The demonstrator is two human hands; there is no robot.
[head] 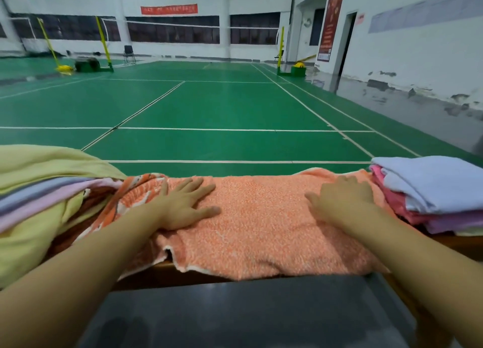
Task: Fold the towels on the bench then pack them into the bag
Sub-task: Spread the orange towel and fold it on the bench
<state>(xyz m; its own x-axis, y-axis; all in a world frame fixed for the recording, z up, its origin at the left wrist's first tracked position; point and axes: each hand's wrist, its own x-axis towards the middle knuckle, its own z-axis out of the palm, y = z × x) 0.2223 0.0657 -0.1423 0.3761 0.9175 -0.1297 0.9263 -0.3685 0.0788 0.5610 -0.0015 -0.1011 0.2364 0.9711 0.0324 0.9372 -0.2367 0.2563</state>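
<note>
We see the orange towel (261, 224) lying on the surface, long axis running left to right. Our left hand (183, 203) and right hand (342, 201) press it flat with straight fingers, grasping nothing. The next fold probably brings 1 end across.

Two hands lie flat on the bench (167, 265): the left hand (183, 206) and the right hand (342, 201). One orange towel (261, 222) is spread across the middle of the bench. At the right end sits one stack of folded towels (428, 193); four colour layers show, lavender-white, pink, lilac and pale yellow, though the exact towel count cannot be told. At the left end lies one loose heap of towels (39, 190); yellow, blue-grey and pink cloth shows, but the number of towels is unclear.
</note>
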